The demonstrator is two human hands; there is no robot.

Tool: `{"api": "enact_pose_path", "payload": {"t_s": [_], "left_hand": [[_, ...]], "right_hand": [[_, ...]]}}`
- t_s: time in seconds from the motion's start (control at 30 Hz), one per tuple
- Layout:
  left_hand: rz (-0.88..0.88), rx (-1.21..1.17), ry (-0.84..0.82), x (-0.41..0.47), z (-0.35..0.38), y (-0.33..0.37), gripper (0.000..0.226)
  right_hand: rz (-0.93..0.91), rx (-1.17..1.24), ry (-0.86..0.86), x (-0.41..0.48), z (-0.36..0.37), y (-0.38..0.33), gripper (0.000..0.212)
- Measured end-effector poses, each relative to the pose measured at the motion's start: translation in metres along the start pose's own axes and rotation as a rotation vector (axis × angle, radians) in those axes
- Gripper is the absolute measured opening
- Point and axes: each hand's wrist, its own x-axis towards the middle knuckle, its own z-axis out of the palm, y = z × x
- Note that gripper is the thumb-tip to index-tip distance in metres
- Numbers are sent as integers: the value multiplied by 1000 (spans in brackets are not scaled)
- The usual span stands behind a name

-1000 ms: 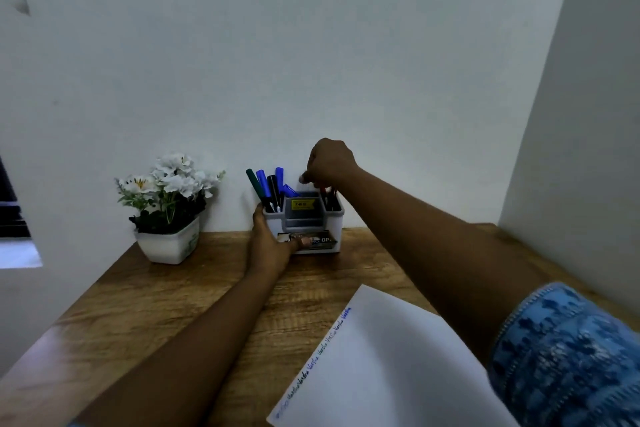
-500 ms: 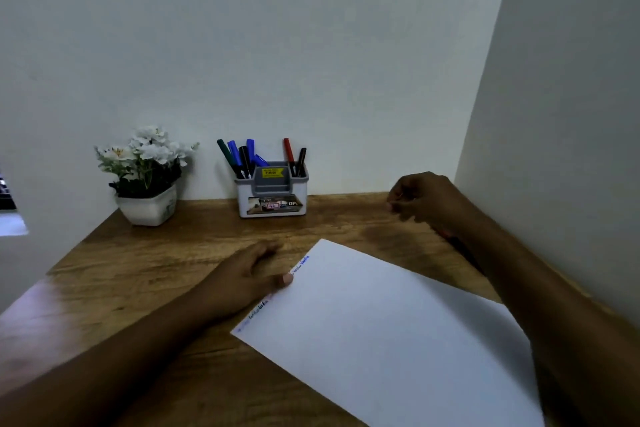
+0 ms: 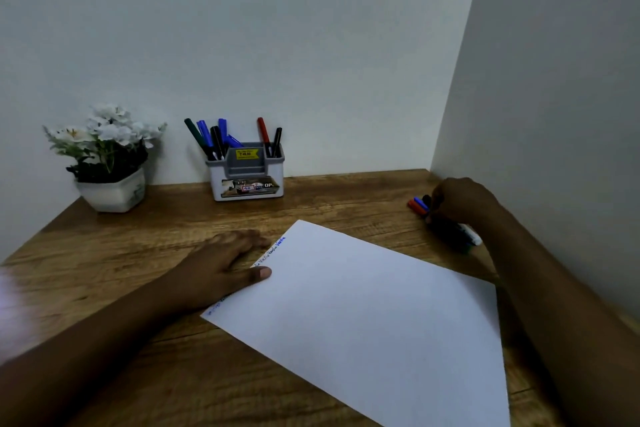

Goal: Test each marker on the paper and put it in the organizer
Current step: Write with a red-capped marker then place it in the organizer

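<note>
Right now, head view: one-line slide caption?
Left hand rests at the paper edge; right hand touches loose markers; organizer stands behind.

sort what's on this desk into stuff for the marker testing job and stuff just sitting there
For the job:
paper
organizer
stored markers
loose markers at the right hand

Just sitting there:
flower pot
</note>
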Motion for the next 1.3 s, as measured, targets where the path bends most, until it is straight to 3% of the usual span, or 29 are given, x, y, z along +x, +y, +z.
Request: {"api": "enact_pose_path", "payload": {"t_s": [0.2, 0.33, 0.47, 0.57, 0.7, 0.8, 1.0, 1.3], "left_hand": [[46, 41, -51, 0, -1, -2, 99], [55, 72, -80, 1, -1, -4, 99], [37, 59, -96, 0, -1, -3, 102], [15, -19, -79, -2, -5, 2, 101], [-15, -494, 56, -6, -9, 18, 66], [45, -621, 178, -7, -16, 30, 49], [81, -732, 316, -7, -19, 41, 12], [140, -731, 375, -12, -29, 46, 17]], "right_hand": [[20, -19, 55, -6, 8, -15, 32], [-94, 6, 61, -11, 15, -33, 30], [-354, 42, 62, -32, 25, -69, 17], [-628, 95, 187, -51, 25, -91, 12], [-969, 88, 344, -66, 24, -111, 11], [-1118, 113, 455, -77, 26, -120, 9], [-1163, 209, 607, -88, 27, -133, 13], [-1120, 258, 554, -96, 29, -139, 20]]}}
